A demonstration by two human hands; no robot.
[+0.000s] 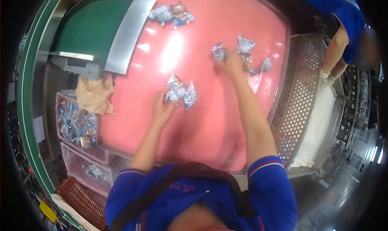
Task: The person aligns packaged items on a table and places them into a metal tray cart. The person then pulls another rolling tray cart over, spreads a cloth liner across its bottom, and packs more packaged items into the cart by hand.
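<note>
On the pink tabletop [202, 122], my left hand [162, 109] curls its fingers and thumb at the lower left edge of a small cluster of crinkled silver-and-orange wrapped packets [181, 92]. Farther off to the right, my right hand [231, 64] is closed at a single wrapped packet [218, 52]; its fingers are slightly blurred. Just right of that hand lie a whitish packet [245, 44], an orange one [247, 62] and a small silver one [266, 64]. What the wrappers contain cannot be made out.
More packets [171, 14] lie at the far edge beside a metal plate [131, 33] and green belt [91, 29]. At left are a tan cloth [95, 94], a crate of packets [76, 124] and a red basket [79, 202]. A co-worker [343, 25] stands beyond the perforated metal trough [297, 97].
</note>
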